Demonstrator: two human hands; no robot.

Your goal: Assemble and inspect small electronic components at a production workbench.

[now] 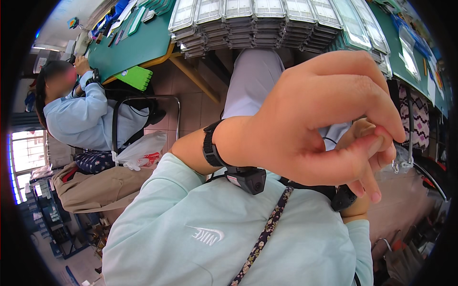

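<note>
My left hand (305, 119) is raised close in front of my chest, with its thumb and index finger pinched together. Behind it, partly covered, is my right hand (377, 162), its bent fingers meeting the left fingertips. Whatever the left pinch holds is hidden between the fingers. A small silvery metal piece (395, 166) shows beside the right fingertips; its kind and which hand holds it are unclear. A black strap with a small camera (250, 180) circles my left wrist, and another black device (343, 198) sits at my right wrist.
Stacks of clear plastic trays (257, 24) stand on the green table (124, 52) ahead. At the left a person in a light blue top (76, 109) sits at it. A brown garment (100, 188) and a white plastic bag (143, 150) lie beside me. A floral strap (267, 229) crosses my shirt.
</note>
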